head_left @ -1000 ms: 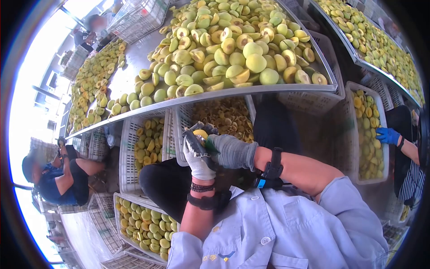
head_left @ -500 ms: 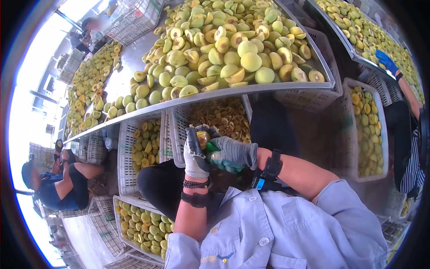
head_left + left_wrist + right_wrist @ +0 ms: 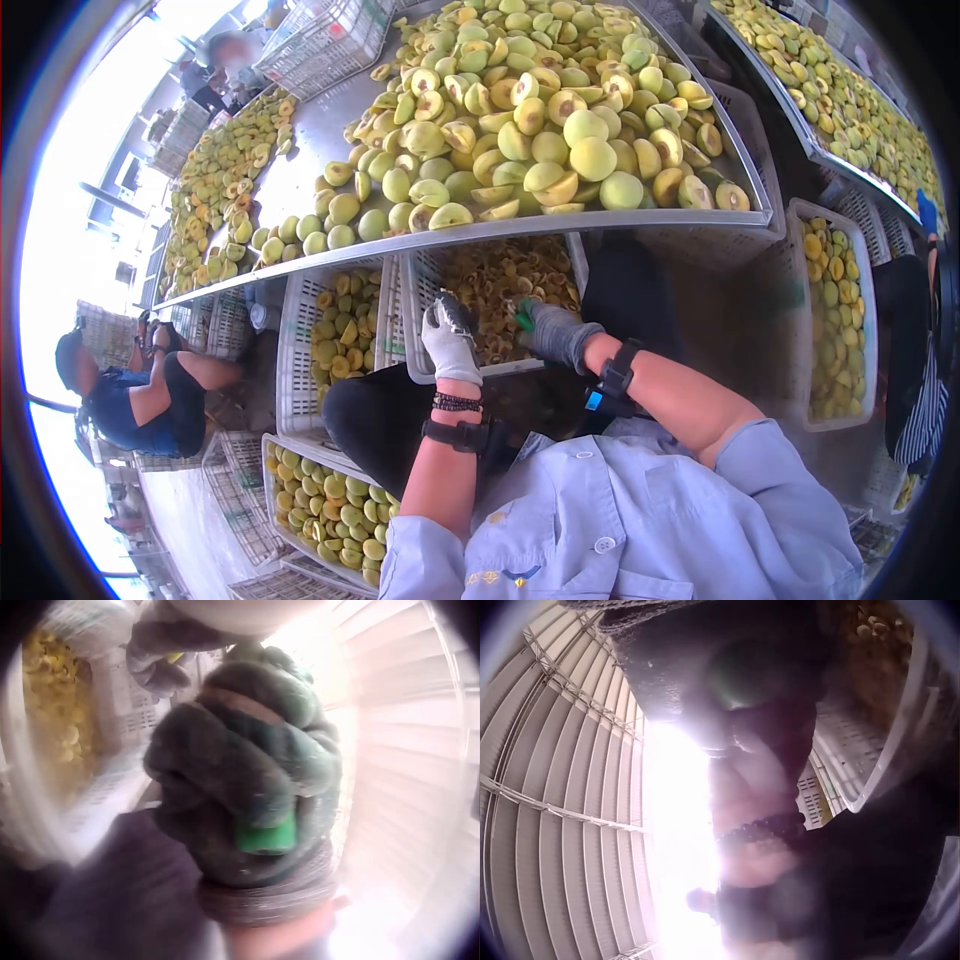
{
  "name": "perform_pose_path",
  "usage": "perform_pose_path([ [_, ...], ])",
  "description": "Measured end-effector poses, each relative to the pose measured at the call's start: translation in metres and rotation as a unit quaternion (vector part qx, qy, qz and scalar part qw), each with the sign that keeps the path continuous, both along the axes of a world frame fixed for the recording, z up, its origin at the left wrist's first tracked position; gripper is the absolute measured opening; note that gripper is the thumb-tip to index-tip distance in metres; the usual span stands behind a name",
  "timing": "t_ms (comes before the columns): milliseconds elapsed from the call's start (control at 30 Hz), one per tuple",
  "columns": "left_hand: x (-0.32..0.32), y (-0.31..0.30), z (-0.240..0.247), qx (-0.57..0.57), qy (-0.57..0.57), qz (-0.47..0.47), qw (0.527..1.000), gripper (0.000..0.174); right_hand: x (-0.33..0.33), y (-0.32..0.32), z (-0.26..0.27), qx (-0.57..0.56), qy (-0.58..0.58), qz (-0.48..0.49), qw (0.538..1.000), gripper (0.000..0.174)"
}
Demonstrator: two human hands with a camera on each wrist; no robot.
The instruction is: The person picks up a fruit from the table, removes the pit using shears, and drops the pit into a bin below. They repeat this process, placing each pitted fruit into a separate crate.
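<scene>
- A metal table (image 3: 322,120), heaped with cut fruit (image 3: 530,135), stood across the front of the hands; its raised front edge ran over the far end of the scrap crate (image 3: 424,275) and limited reach forward.
- Brown scraps (image 3: 505,280) lay in that crate, under and between the hands.
- Left of it stood a white crate of fruit halves (image 3: 298,365), and nearer the body another crate of greener halves (image 3: 330,505).
- Dark-trousered knees flanked the work: the left knee (image 3: 365,420) beside the near left crates, the right knee (image 3: 630,295) at the scrap crate's right edge.
- The two hands were apart. The gloved right hand (image 3: 560,335) was curled round a green handle (image 3: 266,838), near the crate's near rim.
- The gloved left hand (image 3: 453,340) was over the crate's left part; whether it held anything could not be told.
- A gap above the scraps separated the hands.
- Beyond the right knee, a dark strip of floor (image 3: 735,330) reached to a crate of fruit (image 3: 868,340).
- A seated person (image 3: 150,390) was well apart at left.
</scene>
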State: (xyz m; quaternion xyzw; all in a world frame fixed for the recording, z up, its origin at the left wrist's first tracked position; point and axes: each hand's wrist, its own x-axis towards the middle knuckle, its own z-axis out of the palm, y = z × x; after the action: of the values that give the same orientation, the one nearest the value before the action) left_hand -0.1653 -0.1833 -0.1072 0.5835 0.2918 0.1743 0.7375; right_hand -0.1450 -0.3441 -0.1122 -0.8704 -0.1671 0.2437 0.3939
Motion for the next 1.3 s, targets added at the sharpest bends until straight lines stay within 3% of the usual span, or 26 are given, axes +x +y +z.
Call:
perform_pose_path([
  [67,0.003,0.014,0.003,-0.008,-0.027,0.045,0.999,0.020,0.001,0.003,-0.006,0.003,0.005,-0.024,1.000,0.028],
  [133,0.005,0.046,0.016,-0.004,-0.136,0.031,0.990,0.017,0.000,0.002,0.001,-0.006,-0.016,0.031,0.999,0.020],
  [167,0.003,0.054,0.046,0.016,-0.123,0.071,0.990,0.016,-0.001,0.002,0.006,-0.014,-0.025,0.054,0.998,0.016],
  [200,0.007,0.081,0.053,0.212,-0.091,0.109,0.967,0.016,-0.004,0.002,0.001,-0.011,-0.027,0.056,0.998,0.016],
  [233,0.006,0.094,0.074,0.301,-0.063,0.139,0.941,0.019,-0.006,0.001,-0.009,-0.037,-0.058,0.056,0.996,0.017],
  [267,0.010,0.130,0.071,0.466,0.007,0.190,0.864,0.027,-0.008,0.001,-0.021,-0.064,-0.089,0.054,0.993,0.018],
  [333,0.016,0.124,0.111,0.527,0.058,0.172,0.830,0.036,-0.011,0.006,-0.039,-0.077,-0.100,0.032,0.991,0.019],
  [400,0.043,0.127,0.116,0.361,-0.068,0.078,0.927,0.041,-0.012,0.011,-0.035,-0.100,-0.065,0.041,0.992,0.022],
  [467,0.072,0.118,0.116,0.401,-0.046,-0.017,0.915,0.041,-0.012,0.013,-0.033,-0.072,-0.061,0.056,0.994,0.020],
  [533,0.108,0.121,0.112,0.489,-0.023,-0.130,0.862,0.042,-0.013,0.012,-0.036,-0.053,-0.049,0.056,0.996,0.019],
  [600,0.154,0.141,0.080,0.557,0.003,-0.130,0.820,0.051,-0.017,0.012,-0.040,-0.033,-0.046,0.054,0.997,0.019],
  [667,0.177,0.126,0.097,0.645,0.092,-0.169,0.739,0.061,-0.021,0.015,-0.050,-0.019,-0.039,0.076,0.996,0.018],
  [767,0.213,0.134,0.087,0.668,0.245,-0.221,0.667,0.070,-0.024,0.020,-0.061,-0.017,-0.080,0.086,0.993,0.019],
  [867,0.225,0.126,0.094,0.675,0.309,-0.194,0.642,0.061,-0.024,0.022,-0.062,-0.010,-0.099,0.094,0.991,0.021],
  [900,0.223,0.124,0.096,0.682,0.296,-0.169,0.647,0.050,-0.023,0.023,-0.060,-0.007,-0.081,0.103,0.991,0.021],
  [1000,0.216,0.124,0.104,0.669,0.293,-0.175,0.660,0.044,-0.021,0.018,-0.045,-0.005,-0.060,0.119,0.991,0.022],
  [1033,0.209,0.123,0.107,0.644,0.254,-0.147,0.706,0.041,-0.021,0.016,-0.042,-0.005,-0.060,0.119,0.991,0.022],
  [1067,0.205,0.127,0.104,0.644,0.255,-0.144,0.707,0.041,-0.021,0.015,-0.039,0.020,-0.037,0.112,0.993,0.022],
  [1133,0.200,0.149,0.088,0.555,0.074,-0.071,0.826,0.038,-0.020,0.016,-0.040,0.046,-0.019,0.110,0.993,0.023],
  [1167,0.199,0.166,0.068,0.440,-0.031,-0.087,0.893,0.035,-0.016,0.021,-0.048,0.126,-0.020,0.058,0.990,0.024],
  [1200,0.171,0.135,0.098,0.298,-0.061,-0.146,0.941,0.035,-0.016,0.025,-0.047,0.205,-0.020,0.006,0.979,0.026],
  [1233,0.150,0.122,0.107,0.207,-0.083,-0.203,0.953,0.037,-0.014,0.028,-0.046,0.206,-0.021,0.011,0.978,0.026],
  [1300,0.104,0.080,0.128,0.164,-0.072,-0.254,0.950,0.039,0.003,0.030,-0.022,0.291,-0.208,-0.088,0.930,0.029],
])
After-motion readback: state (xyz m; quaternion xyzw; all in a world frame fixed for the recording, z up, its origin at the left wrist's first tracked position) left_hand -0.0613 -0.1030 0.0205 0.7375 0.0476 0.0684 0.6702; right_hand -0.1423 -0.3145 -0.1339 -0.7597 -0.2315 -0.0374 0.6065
